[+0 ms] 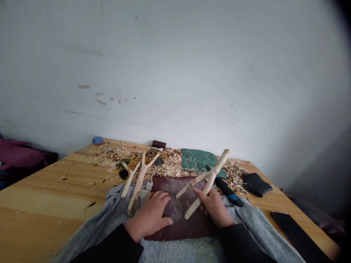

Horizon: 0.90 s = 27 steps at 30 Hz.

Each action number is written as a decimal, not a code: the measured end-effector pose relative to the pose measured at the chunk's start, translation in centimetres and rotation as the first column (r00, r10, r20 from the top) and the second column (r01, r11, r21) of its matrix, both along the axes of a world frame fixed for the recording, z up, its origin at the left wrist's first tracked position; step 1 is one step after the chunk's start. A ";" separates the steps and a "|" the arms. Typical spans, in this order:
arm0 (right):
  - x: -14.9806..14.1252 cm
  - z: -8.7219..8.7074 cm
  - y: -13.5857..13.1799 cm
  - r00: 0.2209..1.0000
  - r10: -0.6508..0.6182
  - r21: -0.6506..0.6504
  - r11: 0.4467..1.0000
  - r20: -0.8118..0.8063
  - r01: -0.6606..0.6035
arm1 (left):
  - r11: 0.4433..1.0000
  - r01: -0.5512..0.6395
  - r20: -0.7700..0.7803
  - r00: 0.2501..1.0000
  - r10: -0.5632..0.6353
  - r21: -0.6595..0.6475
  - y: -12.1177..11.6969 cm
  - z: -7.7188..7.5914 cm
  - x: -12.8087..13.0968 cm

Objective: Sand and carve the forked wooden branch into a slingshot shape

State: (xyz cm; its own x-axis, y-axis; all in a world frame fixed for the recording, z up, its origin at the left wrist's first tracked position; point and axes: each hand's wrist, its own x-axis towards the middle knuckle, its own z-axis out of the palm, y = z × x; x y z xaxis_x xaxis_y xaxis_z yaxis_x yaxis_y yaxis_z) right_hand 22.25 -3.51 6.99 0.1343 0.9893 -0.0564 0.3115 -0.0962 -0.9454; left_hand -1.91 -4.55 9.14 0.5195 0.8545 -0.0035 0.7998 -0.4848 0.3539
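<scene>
My right hand [215,206] grips a peeled, Y-shaped wooden fork [211,177] by one prong, thumb on top, with its thick stem pointing up and away to the right. Beneath it lies a dark maroon sheet [175,232] that looks like sandpaper. My left hand [152,215] rests flat on the left part of this sheet, fingers stretched out and holding nothing. To the left of that hand, a larger forked stick [139,179] and a smaller forked stick [131,180] lie side by side on the grey cloth [175,252].
Wood shavings [172,162] cover the table's [49,197] back. Among them are a green cloth [196,159] and a dark thread spool [158,144]. A black-and-blue handled tool [229,191], a black piece [256,184] and a phone [297,233] lie rightward. A blue ball [97,140] sits back left.
</scene>
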 end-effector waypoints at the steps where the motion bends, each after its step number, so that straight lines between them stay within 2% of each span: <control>1: -0.4 0.0 -0.2 0.999 0.042 -0.005 0.999 -0.009 -0.042 | 1.000 0.002 -0.003 1.000 -0.002 0.000 0.0 0.0 0.0; 4: -0.5 0.1 -0.2 0.999 0.037 0.014 0.999 0.021 -0.037 | 1.000 0.005 -0.004 1.000 -0.005 0.004 0.1 -0.1 0.0; 8: 1.5 0.1 0.7 0.983 -0.160 0.072 0.985 0.084 0.154 | 1.000 0.007 0.013 1.000 -0.007 0.012 0.1 -0.4 -0.1; 12: 3.4 0.0 1.5 0.950 -0.291 0.132 0.952 0.115 0.276 | 1.000 0.000 0.021 1.000 0.000 0.001 0.0 -0.3 -0.2; 14: 3.3 0.0 1.5 0.954 -0.282 0.132 0.955 0.106 0.267 | 1.000 0.001 0.019 1.000 0.000 -0.004 0.0 -0.2 -0.2; 16: 2.3 -0.1 1.1 0.972 -0.221 0.111 0.971 0.080 0.211 | 1.000 -0.002 0.015 1.000 0.002 -0.008 -0.1 -0.1 -0.2; 19: 0.3 0.0 0.2 0.998 -0.062 0.040 0.997 0.023 0.061 | 1.000 -0.005 0.003 1.000 0.005 -0.013 -0.1 0.1 -0.1; 22: -0.8 0.3 -0.4 0.998 0.068 0.017 0.998 0.002 -0.068 | 1.000 -0.002 -0.002 1.000 0.002 -0.010 -0.1 0.2 0.0; 24: -0.6 0.5 -0.3 0.999 0.029 0.033 0.999 0.022 -0.030 | 1.000 -0.001 0.000 1.000 0.001 -0.007 -0.2 0.3 0.1; 27: 1.0 0.4 0.4 0.984 -0.161 0.079 0.985 0.071 0.155 | 1.000 -0.003 0.003 1.000 0.003 -0.010 -0.2 0.4 0.1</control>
State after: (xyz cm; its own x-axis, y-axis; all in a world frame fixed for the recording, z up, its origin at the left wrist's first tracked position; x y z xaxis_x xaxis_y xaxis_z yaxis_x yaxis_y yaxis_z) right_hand 23.29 -3.10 7.41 0.2901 0.9565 0.0317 0.3701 -0.0816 -0.9254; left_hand -1.86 -4.77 9.51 0.5173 0.8557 -0.0103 0.8001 -0.4793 0.3609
